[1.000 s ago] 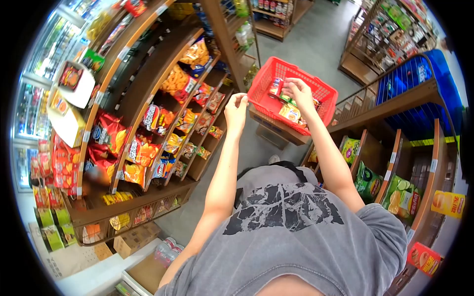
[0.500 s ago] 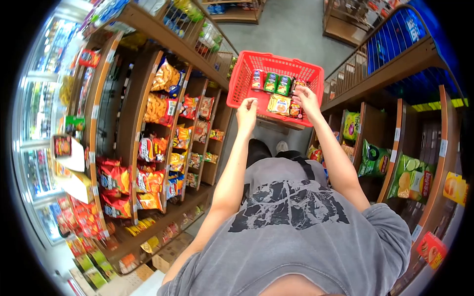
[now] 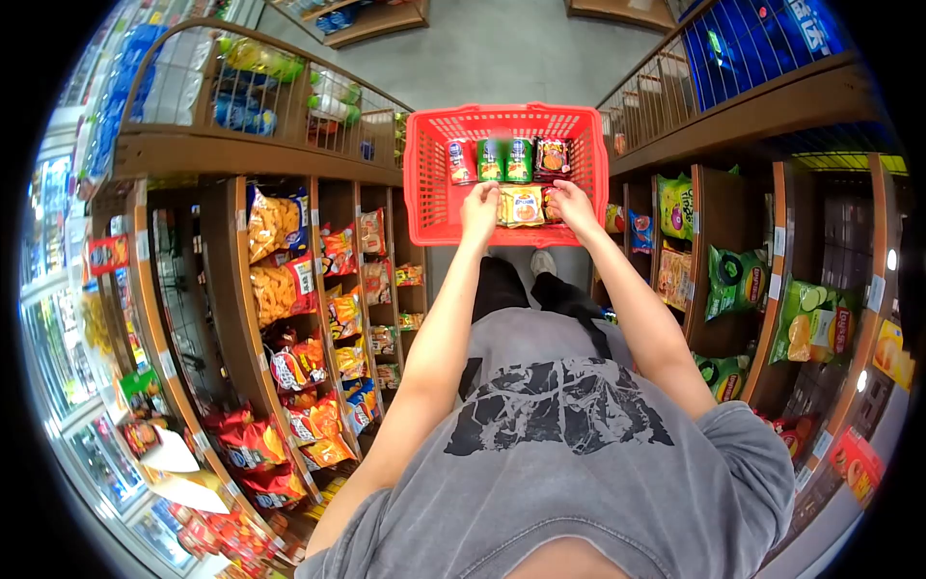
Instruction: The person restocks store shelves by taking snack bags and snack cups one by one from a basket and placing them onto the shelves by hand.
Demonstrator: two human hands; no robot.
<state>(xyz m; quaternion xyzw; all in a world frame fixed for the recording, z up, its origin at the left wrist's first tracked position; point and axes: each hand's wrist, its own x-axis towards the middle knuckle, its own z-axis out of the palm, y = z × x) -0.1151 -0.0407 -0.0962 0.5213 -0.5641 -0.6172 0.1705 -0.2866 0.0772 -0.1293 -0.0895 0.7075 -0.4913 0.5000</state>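
A red plastic basket (image 3: 422,230) lies in front of me. Inside, at the back, stand a red can-shaped container (image 3: 461,162) and two green ones, with a dark packet (image 3: 553,156) to their right. In front of them lies a pale yellow packet (image 3: 522,206) with a round biscuit picture. My left hand (image 3: 479,214), fingers pinched together, is at that packet's left edge; whether it grips the packet is unclear. My right hand (image 3: 576,210) reaches over the basket's near right side, its bent fingers at a small red packet (image 3: 553,205), which they partly hide.
Shelves of snack bags (image 3: 278,227) stand on my left, topped by a wire rack with bottles (image 3: 253,63). On the right, shelves hold green chip bags (image 3: 810,323) below blue packs (image 3: 762,58). Grey floor (image 3: 492,48) runs ahead; glass-door fridges line the far left.
My view has turned, so the basket appears straighter and further left. Both hands have come in around the yellow packet; my left hand has moved from the basket's rim to the packet's edge.
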